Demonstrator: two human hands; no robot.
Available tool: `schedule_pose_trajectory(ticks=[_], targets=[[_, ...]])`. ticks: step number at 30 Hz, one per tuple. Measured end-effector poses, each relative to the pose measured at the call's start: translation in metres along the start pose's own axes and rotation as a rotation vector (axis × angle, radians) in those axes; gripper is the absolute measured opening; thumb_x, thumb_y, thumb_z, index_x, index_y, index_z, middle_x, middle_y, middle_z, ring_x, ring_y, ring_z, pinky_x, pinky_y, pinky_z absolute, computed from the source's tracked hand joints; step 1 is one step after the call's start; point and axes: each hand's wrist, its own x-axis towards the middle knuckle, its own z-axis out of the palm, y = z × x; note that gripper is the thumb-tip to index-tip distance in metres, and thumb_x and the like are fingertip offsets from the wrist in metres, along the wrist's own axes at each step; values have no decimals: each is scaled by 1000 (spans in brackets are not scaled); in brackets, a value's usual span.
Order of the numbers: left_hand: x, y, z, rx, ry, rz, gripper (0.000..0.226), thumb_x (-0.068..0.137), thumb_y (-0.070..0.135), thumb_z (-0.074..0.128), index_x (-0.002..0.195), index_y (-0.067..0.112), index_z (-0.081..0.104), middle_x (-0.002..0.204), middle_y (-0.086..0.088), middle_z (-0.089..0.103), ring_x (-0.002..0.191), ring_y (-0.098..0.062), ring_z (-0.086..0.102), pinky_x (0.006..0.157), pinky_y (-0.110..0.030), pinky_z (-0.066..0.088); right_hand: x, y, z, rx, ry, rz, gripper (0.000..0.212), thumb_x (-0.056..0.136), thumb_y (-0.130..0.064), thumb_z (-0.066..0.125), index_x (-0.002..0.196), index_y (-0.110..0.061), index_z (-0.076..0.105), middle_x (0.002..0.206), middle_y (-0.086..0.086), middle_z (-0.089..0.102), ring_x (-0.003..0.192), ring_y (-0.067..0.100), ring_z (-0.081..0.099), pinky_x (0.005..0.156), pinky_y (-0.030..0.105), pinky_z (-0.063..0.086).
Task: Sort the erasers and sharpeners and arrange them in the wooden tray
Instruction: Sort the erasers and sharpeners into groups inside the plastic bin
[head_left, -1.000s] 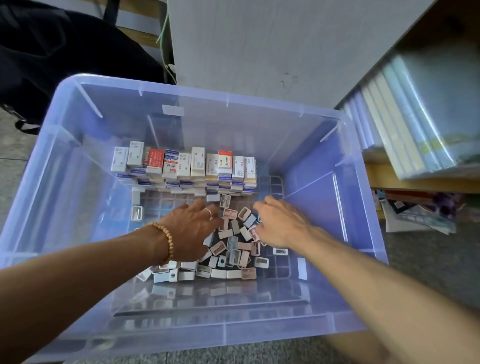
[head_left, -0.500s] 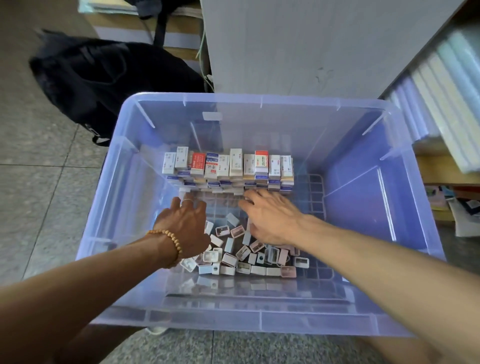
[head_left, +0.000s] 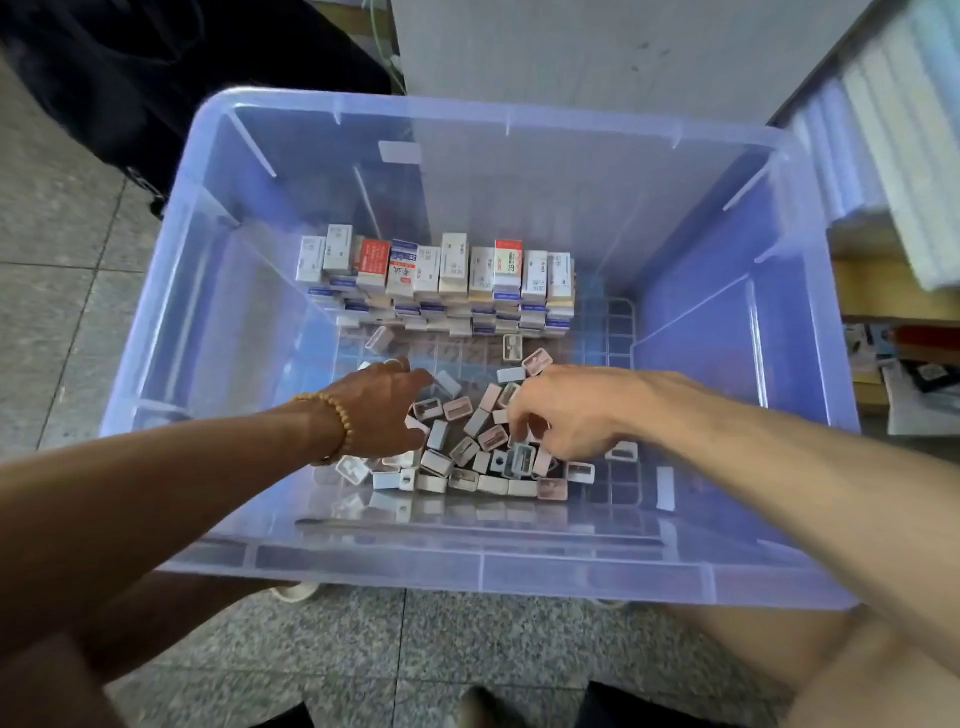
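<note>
Sharpeners (head_left: 470, 447) lie loose in a heap on the floor of the clear plastic bin (head_left: 498, 111), nearer its front wall than the erasers (head_left: 441, 275) stacked along the back. They look light, hard and slick, best pinched across the flat sides. The left hand (head_left: 387, 410) rests palm-down on the heap, fingers fairly straight; the right hand (head_left: 566, 410) arches over it with fingers curled down, whether pinching one I cannot tell.

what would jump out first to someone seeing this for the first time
A big translucent blue bin fills the view. Both hands reach in: the left hand and right hand over a loose heap of small sharpeners, with stacked boxed erasers lined along the far side.
</note>
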Motion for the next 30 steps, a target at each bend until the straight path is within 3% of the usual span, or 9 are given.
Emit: schedule_pose_trajectory(ticks=[2,4,9,12,14,16,22,27,30], targets=[[-5,10,2,256,-15,186,62,91,46,58,144,23,37,136,-6,46,123,-24,47,95,-35,46,-1,-5,6,-39,-176,-28,51,91,-2,50,136,-24,59,129,-3,62,112,22,58,86,28,48],[-6,19,1,460,-13,351,62,93,51,53,146,28,33,144,-5,39,130,-23,39,101,-38,43,4,-9,15,-82,-221,-41,56,92,-2,50,143,-26,52,113,-9,61,99,21,53,75,25,44],[0,17,0,614,-117,570,72,94,53,51,153,42,11,157,-4,20,138,-25,28,105,-38,35,23,-6,13,90,32,-99,42,92,4,47,123,-20,62,106,-1,54,99,24,56,72,32,48],[2,3,0,628,-150,503,80,90,56,57,152,44,8,159,-5,19,139,-26,28,107,-40,36,19,8,8,128,134,-39,46,92,0,51,132,-22,58,111,-1,52,111,23,53,86,35,48],[4,-4,-2,628,-193,428,88,84,59,64,151,43,10,156,-6,27,133,-27,35,104,-40,40,14,15,10,5,121,33,59,91,-8,57,146,-25,46,130,5,49,126,25,46,104,41,43],[7,-8,-4,617,-225,361,90,78,61,69,148,40,16,149,-5,37,128,-26,40,95,-38,45,10,16,16,-103,53,76,66,92,-20,59,152,-29,36,145,9,39,135,28,38,110,44,38],[10,-12,-6,376,-240,171,85,75,44,80,143,29,31,136,-3,49,122,-25,48,90,-34,45,-7,26,12,-67,-100,172,53,93,-5,51,140,-30,55,139,2,57,123,26,55,100,35,47],[11,-8,-9,14,-106,105,56,84,9,70,135,20,50,120,-5,62,101,-23,58,82,-27,45,-12,38,-7,134,245,293,56,86,4,44,129,-24,65,128,3,66,121,25,58,102,34,46],[10,-5,-15,-171,-43,77,47,85,4,68,128,18,57,109,0,62,88,-16,56,77,-25,45,-13,33,-5,200,239,270,59,86,8,40,130,-22,65,134,1,63,125,23,56,102,29,43]])
